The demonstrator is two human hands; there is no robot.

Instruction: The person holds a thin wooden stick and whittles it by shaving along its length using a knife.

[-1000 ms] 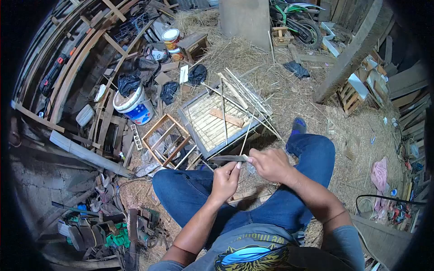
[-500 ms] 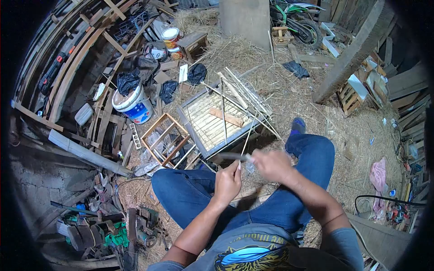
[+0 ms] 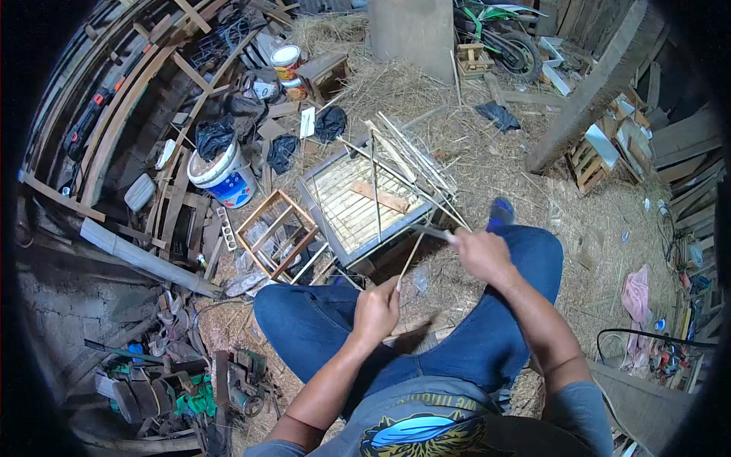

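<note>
My left hand point(image 3: 376, 311) is closed around the lower end of a thin wooden stick point(image 3: 411, 257), which points up and to the right. My right hand point(image 3: 481, 255) grips a knife by its handle, and the knife's blade point(image 3: 432, 231) points left, just beyond the tip of the stick. Ahead of both hands stands a dark-framed box point(image 3: 358, 255) with a slatted top. Several long thin strips point(image 3: 400, 160) and a short brown board point(image 3: 381, 197) lie across it.
Left of the box are a small wooden frame point(image 3: 283, 264) and a white-and-blue bucket point(image 3: 228, 179) with a black bag. A wooden post point(image 3: 586, 95) rises at the right. My bent legs point(image 3: 304, 320) lie below the hands, and straw point(image 3: 594, 228) covers the floor.
My right hand and the knife have moved right and slightly up, away from my left hand. My left hand has lowered a little, still holding the stick, and more of the stick shows.
</note>
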